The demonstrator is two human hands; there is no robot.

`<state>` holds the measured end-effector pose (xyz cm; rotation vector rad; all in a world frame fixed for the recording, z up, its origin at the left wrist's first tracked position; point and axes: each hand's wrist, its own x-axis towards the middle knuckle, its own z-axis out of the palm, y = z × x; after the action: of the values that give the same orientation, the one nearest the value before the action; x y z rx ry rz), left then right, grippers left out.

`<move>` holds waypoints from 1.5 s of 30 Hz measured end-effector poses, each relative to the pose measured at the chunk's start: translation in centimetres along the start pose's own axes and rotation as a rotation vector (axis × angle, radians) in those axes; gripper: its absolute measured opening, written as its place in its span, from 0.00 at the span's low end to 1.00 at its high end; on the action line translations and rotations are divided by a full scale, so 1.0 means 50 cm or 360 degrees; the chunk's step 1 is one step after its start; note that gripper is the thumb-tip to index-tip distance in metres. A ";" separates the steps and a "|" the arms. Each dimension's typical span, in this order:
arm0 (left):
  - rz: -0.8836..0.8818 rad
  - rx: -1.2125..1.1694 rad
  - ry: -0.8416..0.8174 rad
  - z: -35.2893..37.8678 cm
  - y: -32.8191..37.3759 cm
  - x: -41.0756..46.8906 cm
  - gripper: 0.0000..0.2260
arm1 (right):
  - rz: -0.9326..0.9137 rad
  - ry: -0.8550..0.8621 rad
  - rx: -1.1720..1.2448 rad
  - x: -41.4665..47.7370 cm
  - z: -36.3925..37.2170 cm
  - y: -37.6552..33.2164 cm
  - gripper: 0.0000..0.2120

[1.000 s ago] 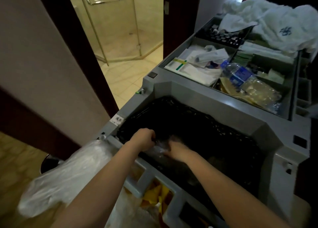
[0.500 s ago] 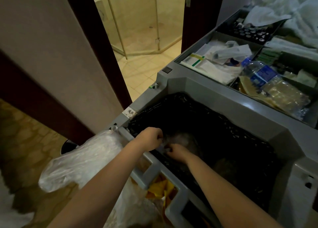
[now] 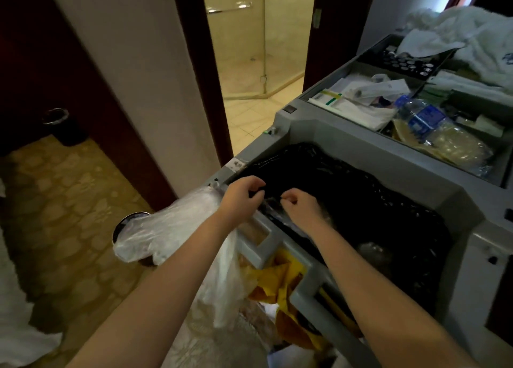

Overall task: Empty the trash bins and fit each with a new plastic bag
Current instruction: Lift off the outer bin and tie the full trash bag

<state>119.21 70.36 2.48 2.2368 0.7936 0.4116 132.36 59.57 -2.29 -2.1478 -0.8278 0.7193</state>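
Observation:
A grey housekeeping cart (image 3: pixel 311 129) stands before me, its trash well lined with a black bag (image 3: pixel 361 198). Over the near rim of that well, my left hand (image 3: pixel 240 198) and my right hand (image 3: pixel 298 205) each pinch a clear plastic bag (image 3: pixel 273 209) stretched between them. The bag is thin and hard to make out against the black liner. A small dark trash bin (image 3: pixel 130 226) stands on the carpet left of the cart, partly hidden by a hanging clear bag. Another dark bin (image 3: pixel 59 126) with a clear liner stands far left by the wall.
A bulging clear plastic bag (image 3: pixel 172 228) hangs from the cart's left corner. Yellow cloths (image 3: pixel 277 281) sit in a lower pocket. The cart's top tray holds papers, a water bottle (image 3: pixel 424 120) and white towels (image 3: pixel 472 37). An open doorway leads to a tiled bathroom (image 3: pixel 258 62).
Both hands have risen from inside the black-lined well to its near rim, pulling a clear bag up between them. The view has swung left, showing more carpet and two bins.

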 end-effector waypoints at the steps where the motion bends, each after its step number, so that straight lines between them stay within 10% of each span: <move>1: -0.0002 -0.0018 0.0063 -0.022 -0.003 -0.021 0.11 | -0.0067 0.0073 0.0047 -0.019 0.005 -0.025 0.08; 12: -0.0296 -0.0054 0.0787 -0.353 -0.192 -0.448 0.09 | -0.0872 0.0015 0.0224 -0.307 0.281 -0.345 0.04; 28: -0.1440 0.0002 0.1924 -0.613 -0.465 -1.290 0.08 | -0.1599 -0.1562 -0.0127 -0.775 0.966 -0.663 0.11; 45: -0.2613 0.0142 0.2420 -0.784 -0.583 -1.815 0.12 | -0.2165 -0.2768 -0.0588 -1.289 1.570 -0.908 0.14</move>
<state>18.54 48.24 3.53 0.2767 2.8476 1.0767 21.62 69.49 1.59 -0.1484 -2.8548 1.4840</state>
